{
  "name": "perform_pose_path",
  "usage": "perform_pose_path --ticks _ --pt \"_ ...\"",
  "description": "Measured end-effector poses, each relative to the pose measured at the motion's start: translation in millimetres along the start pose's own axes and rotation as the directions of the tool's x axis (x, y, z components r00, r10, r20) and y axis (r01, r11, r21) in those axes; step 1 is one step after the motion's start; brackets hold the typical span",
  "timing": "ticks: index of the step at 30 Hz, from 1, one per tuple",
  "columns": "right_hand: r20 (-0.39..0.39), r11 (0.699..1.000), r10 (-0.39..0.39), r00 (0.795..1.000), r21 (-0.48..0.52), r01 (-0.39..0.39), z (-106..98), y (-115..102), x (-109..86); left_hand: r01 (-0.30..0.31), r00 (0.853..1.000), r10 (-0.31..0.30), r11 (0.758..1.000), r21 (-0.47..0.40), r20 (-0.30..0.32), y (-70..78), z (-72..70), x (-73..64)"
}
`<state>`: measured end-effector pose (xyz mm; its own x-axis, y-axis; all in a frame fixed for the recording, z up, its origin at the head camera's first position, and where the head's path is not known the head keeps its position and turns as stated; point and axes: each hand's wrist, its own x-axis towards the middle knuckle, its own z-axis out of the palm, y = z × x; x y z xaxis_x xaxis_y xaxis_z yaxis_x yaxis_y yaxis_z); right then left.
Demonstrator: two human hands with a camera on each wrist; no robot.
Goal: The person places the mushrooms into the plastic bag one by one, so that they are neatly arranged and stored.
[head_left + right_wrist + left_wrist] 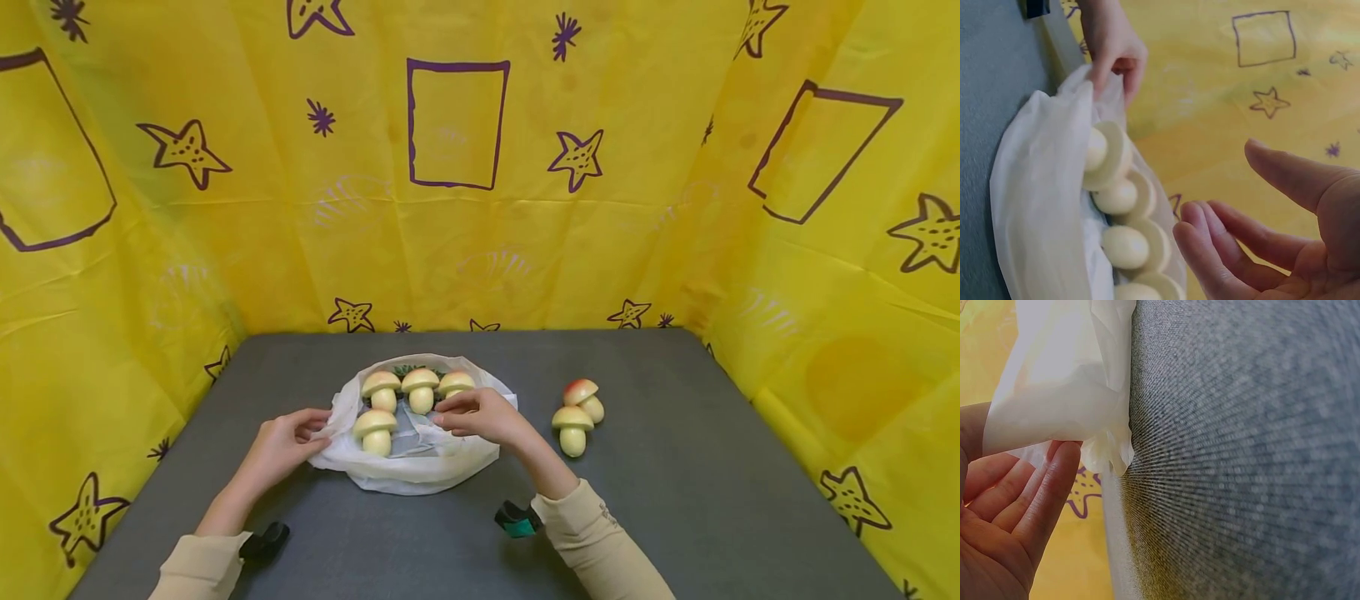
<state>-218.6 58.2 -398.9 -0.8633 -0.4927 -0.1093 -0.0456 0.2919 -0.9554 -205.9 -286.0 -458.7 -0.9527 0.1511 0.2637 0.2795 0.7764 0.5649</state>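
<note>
A white plastic bag lies spread with its mouth facing up, and several toy mushrooms with pale stems and yellowish caps sit inside. At the bag's left edge, my left hand pinches the rim; the left wrist view shows the film between thumb and fingers. My right hand hovers over the bag's right side, close to the rightmost mushroom. In the right wrist view the right hand's thumb and fingers are apart with nothing between them.
Two more mushrooms, one with a reddish cap and one paler, lie on the dark grey table right of the bag. Dark green bits show at the bag's back. A yellow patterned cloth surrounds the table on three sides.
</note>
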Motion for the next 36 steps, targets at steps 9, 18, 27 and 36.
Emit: perform_pose_path --ticks 9,18,27,36 --pt "-0.074 1.000 -0.010 0.997 -0.002 0.010 -21.9 0.6 -14.8 -0.003 1.000 0.003 1.000 0.002 0.002 0.0 0.1 0.6" --pt "-0.130 1.000 0.006 0.991 0.012 -0.004 -46.6 13.0 -27.0 -0.009 1.000 0.009 1.000 0.004 0.006 -1.4 1.4 2.2" --pt "-0.187 0.999 0.038 0.982 0.028 -0.033 -65.8 25.5 -36.1 -0.004 1.000 0.004 1.000 -0.005 0.016 -0.1 0.5 1.2" --pt "-0.220 0.997 0.071 0.973 0.022 -0.068 -85.8 36.6 -48.8 -0.008 1.000 0.009 1.000 -0.012 0.011 0.3 0.2 1.0"
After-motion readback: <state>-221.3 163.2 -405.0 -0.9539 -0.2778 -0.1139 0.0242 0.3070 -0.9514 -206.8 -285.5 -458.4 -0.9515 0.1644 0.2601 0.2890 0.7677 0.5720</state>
